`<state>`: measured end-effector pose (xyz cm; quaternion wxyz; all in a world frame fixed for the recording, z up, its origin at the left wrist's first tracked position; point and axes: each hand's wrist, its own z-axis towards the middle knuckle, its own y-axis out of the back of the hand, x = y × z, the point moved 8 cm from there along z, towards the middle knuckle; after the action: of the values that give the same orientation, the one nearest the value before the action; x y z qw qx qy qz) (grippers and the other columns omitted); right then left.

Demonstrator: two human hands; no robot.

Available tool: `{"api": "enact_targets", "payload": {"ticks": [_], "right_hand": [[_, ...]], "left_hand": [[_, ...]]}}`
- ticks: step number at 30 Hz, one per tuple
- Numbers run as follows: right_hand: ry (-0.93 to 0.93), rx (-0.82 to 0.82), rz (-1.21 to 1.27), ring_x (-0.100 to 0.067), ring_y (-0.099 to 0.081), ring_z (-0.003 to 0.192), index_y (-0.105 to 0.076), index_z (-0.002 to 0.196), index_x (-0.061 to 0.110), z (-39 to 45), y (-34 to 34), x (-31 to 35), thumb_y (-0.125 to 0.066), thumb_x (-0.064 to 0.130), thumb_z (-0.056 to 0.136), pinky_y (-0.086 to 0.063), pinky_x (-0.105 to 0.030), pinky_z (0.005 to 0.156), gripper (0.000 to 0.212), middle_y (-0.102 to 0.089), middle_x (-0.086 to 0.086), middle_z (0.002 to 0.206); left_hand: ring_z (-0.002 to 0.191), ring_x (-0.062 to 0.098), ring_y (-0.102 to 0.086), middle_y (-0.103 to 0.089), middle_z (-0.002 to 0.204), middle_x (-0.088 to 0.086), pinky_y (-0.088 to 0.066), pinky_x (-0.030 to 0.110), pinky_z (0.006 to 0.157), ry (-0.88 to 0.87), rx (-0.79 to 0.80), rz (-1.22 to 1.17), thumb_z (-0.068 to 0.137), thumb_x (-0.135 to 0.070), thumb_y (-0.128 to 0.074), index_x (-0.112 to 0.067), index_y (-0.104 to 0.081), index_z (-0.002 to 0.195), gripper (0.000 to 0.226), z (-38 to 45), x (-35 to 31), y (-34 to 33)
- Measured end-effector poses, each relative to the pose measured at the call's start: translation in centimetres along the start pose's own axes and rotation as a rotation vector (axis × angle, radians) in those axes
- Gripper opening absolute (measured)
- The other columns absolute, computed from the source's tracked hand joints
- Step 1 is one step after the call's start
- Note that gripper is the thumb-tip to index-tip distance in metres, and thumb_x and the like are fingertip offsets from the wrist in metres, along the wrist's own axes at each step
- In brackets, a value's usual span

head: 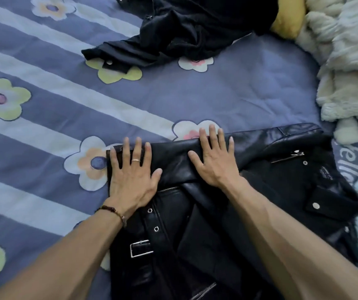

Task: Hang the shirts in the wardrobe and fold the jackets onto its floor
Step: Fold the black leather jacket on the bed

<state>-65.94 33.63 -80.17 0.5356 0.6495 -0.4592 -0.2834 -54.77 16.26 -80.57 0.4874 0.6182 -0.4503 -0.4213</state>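
Note:
A black leather jacket (195, 230) with zips, a belt and a silver buckle lies on the bed in front of me. A sleeve is folded across its upper part. My left hand (133, 176) presses flat on the left end of that folded sleeve, fingers spread. Just to its right, my right hand (213, 159) lies flat on the same sleeve with straight fingers. A second black garment (186, 33) with snap buttons is crumpled at the far side of the bed.
The bed cover (249, 92) is blue-purple with pale stripes and flowers. A cream fluffy blanket (351, 68) is heaped along the right edge. A yellow cushion (288, 18) sits behind the far garment. The wardrobe is not in view.

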Motion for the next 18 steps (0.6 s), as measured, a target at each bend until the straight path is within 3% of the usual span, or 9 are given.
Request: {"api": "enact_targets", "payload": {"ticks": [3,5,6,9,11,12,14,16,18], "right_hand": [[0.027,-0.157,0.283,-0.027,-0.028,0.143,-0.025,0.152,0.015,-6.9,1.8,-1.0,-0.047,0.04,0.092,-0.023,-0.05,0.119,0.069,-0.026,-0.012,0.158],[0.024,-0.216,0.307,-0.029,-0.05,0.118,-0.048,0.132,0.01,-12.5,1.2,-3.5,-0.056,0.031,0.088,-0.044,-0.05,0.102,0.05,-0.052,-0.011,0.13],[-0.011,-0.219,0.277,-0.029,-0.053,0.105,-0.054,0.12,0.009,-14.9,1.0,-5.3,-0.059,0.027,0.087,-0.049,-0.049,0.091,0.038,-0.056,-0.009,0.115],[-0.052,-0.11,0.176,-0.026,-0.055,0.092,-0.063,0.098,0.011,-21.0,0.6,-10.4,-0.057,0.029,0.089,-0.052,-0.044,0.077,0.021,-0.058,-0.004,0.096],[0.068,-0.041,0.13,-0.027,-0.061,0.103,-0.069,0.103,0.013,-24.0,0.2,-11.4,-0.047,0.04,0.089,-0.051,-0.044,0.092,0.038,-0.065,-0.004,0.107],[0.106,0.023,0.107,-0.025,-0.057,0.119,-0.068,0.116,0.016,-25.3,-0.2,-11.7,-0.042,0.049,0.088,-0.042,-0.045,0.106,0.05,-0.063,-0.004,0.125],[0.135,0.214,0.097,-0.014,-0.024,0.148,-0.042,0.147,0.022,-27.3,-1.7,-12.7,-0.035,0.068,0.083,-0.011,-0.042,0.122,0.08,-0.028,0.004,0.159],[0.171,0.356,0.048,-0.007,0.005,0.15,-0.013,0.157,0.026,-28.1,-3.2,-13.5,-0.04,0.081,0.074,0.007,-0.038,0.121,0.103,0.004,0.01,0.162],[0.222,0.382,-0.09,-0.009,0.007,0.149,-0.005,0.157,0.026,-27.9,-4.1,-13.6,-0.061,0.069,0.072,0.004,-0.039,0.12,0.111,0.009,0.009,0.162]], "left_hand": [[0.148,0.038,-0.019,-0.028,0.157,0.018,-0.008,0.064,0.116,-0.156,-0.193,-0.104,0.088,-0.05,-0.039,-0.008,-0.037,0.149,0.073,-4.5,-3.9,4.0],[0.138,0.036,-0.037,-0.043,0.144,0.015,-0.026,0.059,0.114,-0.287,-0.24,-0.206,0.085,-0.049,-0.051,-0.01,-0.047,0.143,0.07,-9.1,-7.4,4.4],[0.127,0.034,-0.048,-0.05,0.134,0.013,-0.037,0.053,0.106,-0.331,-0.231,-0.257,0.083,-0.049,-0.054,-0.012,-0.051,0.139,0.066,-11.3,-9.4,4.2],[0.087,0.024,-0.063,-0.06,0.104,0.006,-0.053,0.037,0.069,-0.439,-0.058,-0.372,0.081,-0.051,-0.052,-0.014,-0.053,0.133,0.064,-16.9,-15.9,1.8],[0.077,0.019,-0.062,-0.06,0.095,0.001,-0.053,0.032,0.057,-0.429,0.135,-0.351,0.073,-0.068,-0.05,-0.016,-0.053,0.134,0.079,-19.5,-18.2,-0.5],[0.078,0.019,-0.061,-0.06,0.095,0.001,-0.053,0.031,0.058,-0.414,0.23,-0.275,0.063,-0.079,-0.048,-0.017,-0.052,0.136,0.096,-20.5,-19.0,-1.8],[0.087,0.022,-0.058,-0.058,0.103,0.004,-0.051,0.035,0.067,-0.394,0.357,-0.128,0.045,-0.087,-0.052,-0.015,-0.046,0.144,0.122,-21.9,-20.0,-3.7],[0.1,0.024,-0.053,-0.052,0.115,0.005,-0.048,0.036,0.078,-0.354,0.402,-0.074,0.054,-0.07,-0.067,-0.015,-0.028,0.153,0.12,-21.9,-20.3,-3.8],[0.109,0.023,-0.05,-0.046,0.122,0.002,-0.046,0.034,0.083,-0.346,0.437,-0.087,0.072,-0.043,-0.065,-0.018,-0.013,0.156,0.102,-21.1,-20.5,-3.2]]}}
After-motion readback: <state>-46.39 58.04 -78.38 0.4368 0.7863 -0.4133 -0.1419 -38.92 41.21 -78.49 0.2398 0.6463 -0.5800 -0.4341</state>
